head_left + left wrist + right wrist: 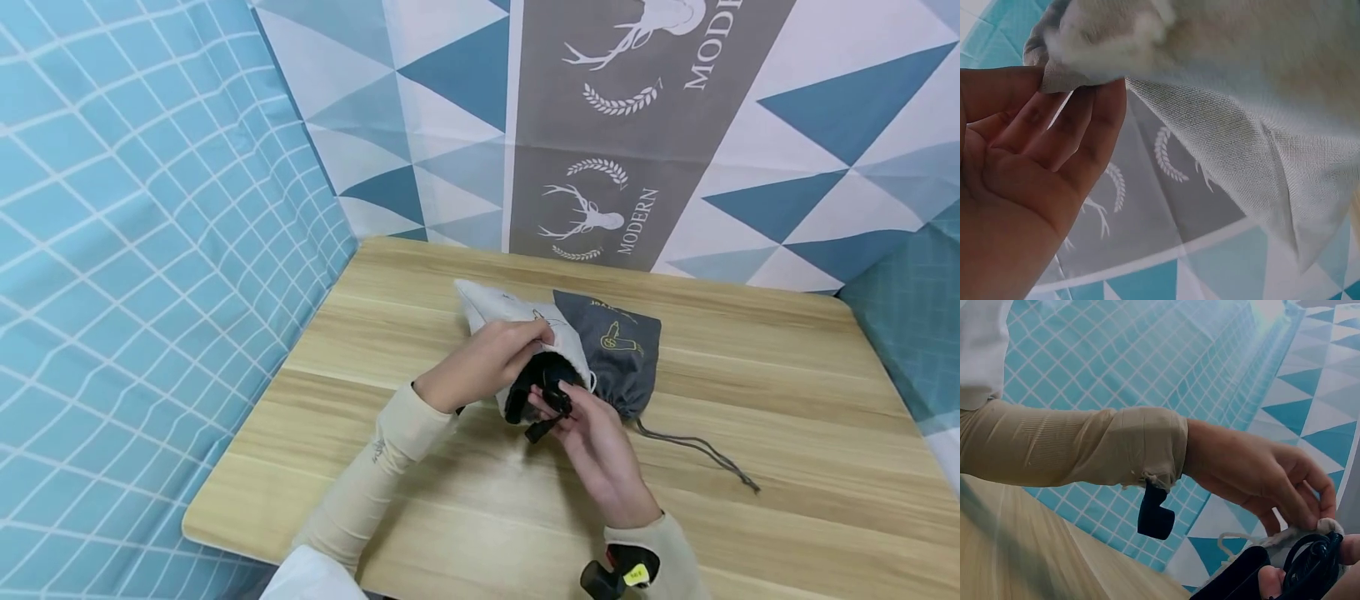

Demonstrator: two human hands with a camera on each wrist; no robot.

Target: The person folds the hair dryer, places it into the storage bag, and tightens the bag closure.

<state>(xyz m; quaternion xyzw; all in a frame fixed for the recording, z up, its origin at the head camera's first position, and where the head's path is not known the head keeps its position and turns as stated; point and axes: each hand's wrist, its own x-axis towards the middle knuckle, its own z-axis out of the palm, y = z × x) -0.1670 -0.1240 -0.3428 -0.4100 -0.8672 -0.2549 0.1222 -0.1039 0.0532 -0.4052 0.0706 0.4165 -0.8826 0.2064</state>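
A light grey drawstring bag (482, 302) lies on the table with its mouth toward me. My left hand (495, 358) pinches the bag's rim between thumb and fingers; the left wrist view shows the cloth (1222, 134) hanging from that hand (1029, 156). Inside the mouth sits a black object (517, 398) with a rounded end, most of it hidden by the cloth. At the opening, my right hand (600, 442) holds a coiled black cord (557, 397), its loops (1310, 565) plain in the right wrist view. A short black end (542, 431) hangs below the fingers.
A dark grey drawstring bag (630, 358) with a yellow hair dryer print lies right beside the light one. Its string (701, 446) trails right over the wooden table (750, 375). Patterned cloth walls (457, 108) stand behind and to the left.
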